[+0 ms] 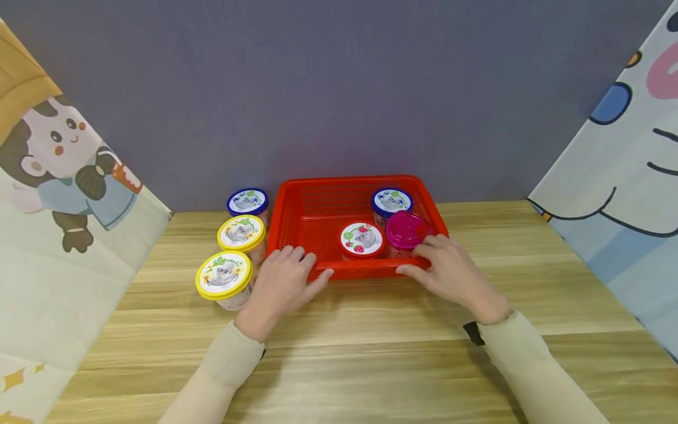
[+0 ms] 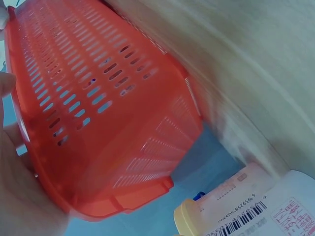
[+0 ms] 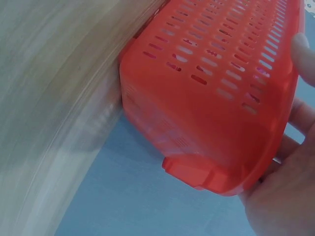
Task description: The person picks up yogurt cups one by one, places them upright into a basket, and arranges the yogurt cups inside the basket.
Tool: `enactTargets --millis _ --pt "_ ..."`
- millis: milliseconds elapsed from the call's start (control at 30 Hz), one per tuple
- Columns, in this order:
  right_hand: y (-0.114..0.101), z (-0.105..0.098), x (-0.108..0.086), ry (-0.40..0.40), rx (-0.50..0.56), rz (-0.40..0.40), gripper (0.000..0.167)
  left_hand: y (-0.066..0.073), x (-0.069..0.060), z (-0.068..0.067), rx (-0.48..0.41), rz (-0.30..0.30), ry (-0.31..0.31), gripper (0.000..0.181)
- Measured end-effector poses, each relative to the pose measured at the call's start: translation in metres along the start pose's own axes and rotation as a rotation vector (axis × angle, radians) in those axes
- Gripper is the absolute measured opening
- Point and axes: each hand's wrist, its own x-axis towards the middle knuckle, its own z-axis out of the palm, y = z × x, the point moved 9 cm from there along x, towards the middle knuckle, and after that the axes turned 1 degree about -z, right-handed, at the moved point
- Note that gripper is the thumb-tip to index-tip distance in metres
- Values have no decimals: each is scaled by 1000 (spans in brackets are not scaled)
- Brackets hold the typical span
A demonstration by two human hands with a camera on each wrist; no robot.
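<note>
A red plastic basket (image 1: 365,270) with slotted walls stands on the table near the grey partition. My left hand (image 1: 283,277) grips the left part of its front rim, fingers over the edge and thumb on the near side. At the right end of that rim, my right hand (image 1: 450,271) holds on in the same way. Inside the basket are a red-lidded tub (image 1: 362,240), a blue-lidded tub (image 1: 392,201) and a tub with a magenta lid (image 1: 408,229). The wrist views show the basket's outer wall (image 2: 123,147), with right-hand fingers (image 3: 300,118) curled at the rim.
Left of the basket stand a blue-lidded tub (image 1: 247,201) and two yellow-lidded ones, the rear tub (image 1: 241,232) and the front tub (image 1: 225,274), close to my left hand. A grey partition (image 1: 339,88) rises behind the wooden table (image 1: 360,365). Printed cloths hang at both sides.
</note>
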Motion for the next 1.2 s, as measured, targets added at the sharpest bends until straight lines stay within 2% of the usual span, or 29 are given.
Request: enactTargets --millis 433,833,1200 --pt "3 3 0 -36 -3 11 40 0 1 1 10 -18 -42 48" --pt "0 2 -2 -35 -27 -19 40 1 0 -4 -12 -25 -58 44" --pt "-9 -3 -1 27 -82 -104 37 1 2 -24 7 -3 25 39"
